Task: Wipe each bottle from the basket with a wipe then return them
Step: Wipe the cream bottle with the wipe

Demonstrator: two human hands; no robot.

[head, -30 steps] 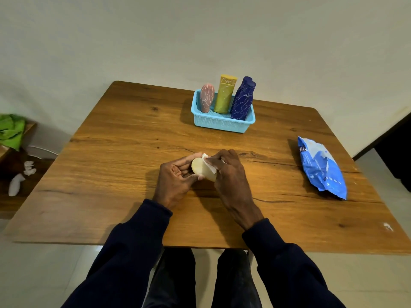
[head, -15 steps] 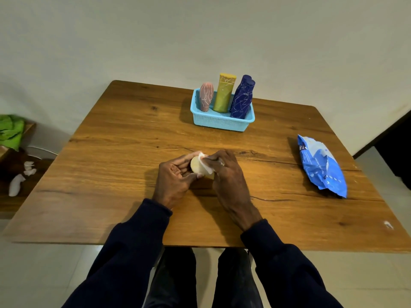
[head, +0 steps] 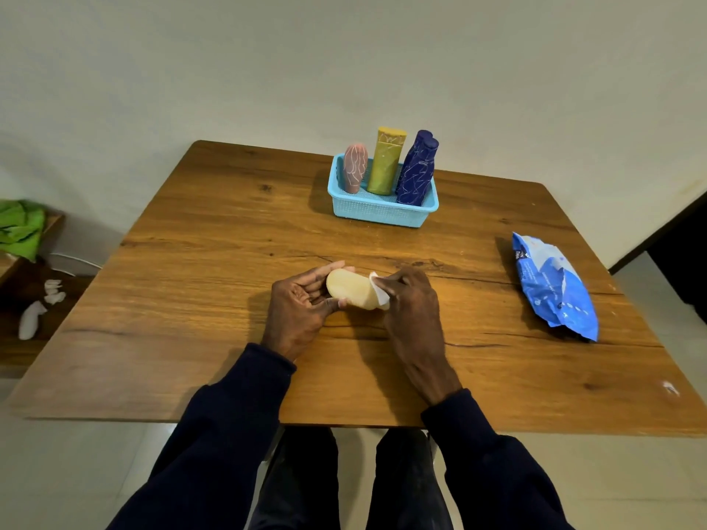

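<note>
l hand (head: 302, 307) grips cream bottle (head: 350, 288), r hand (head: 411, 300) pinches a wipe (head: 378, 290) against it. print on blue pack (head: 551, 285) too blurry to read.

The person wears a long-sleeved top of dark navy cloth, plain and matte. The left sleeve (head: 214, 453) and the right sleeve (head: 493, 472) match in colour and weave, and both lie in soft, broad folds along the forearm. Each ends at the wrist in a snug cuff with a slightly thickened edge, well back from the fingers (head: 321, 273). From the cuffs forward the left hand (head: 298, 311) and the right hand (head: 411, 311) are bare. Farther back from the fingers than the cuffs, between the two sleeves, show dark trousers (head: 302, 483). They look close to black, a shade darker than the top, with a faint sheen on the cloth.
</note>
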